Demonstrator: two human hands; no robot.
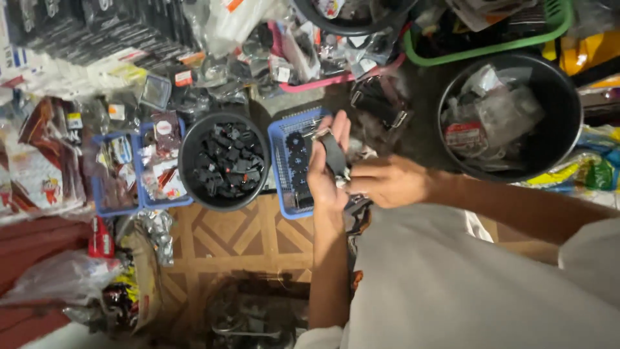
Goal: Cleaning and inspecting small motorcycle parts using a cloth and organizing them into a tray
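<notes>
The left hand (325, 167) is raised with fingers half open, a black strap (334, 153) with a metal end lying across its palm. The right hand (386, 182) closes on the strap's lower end, fingers curled. Both hover over a blue basket (279, 169) of dark parts. Just left stands a black bucket (223, 161) full of small black pieces, then two blue trays (138, 169) of clear packets with red-and-white labels. At right, a larger black bucket (560, 97) holds crumpled clear bags, one with a red label.
</notes>
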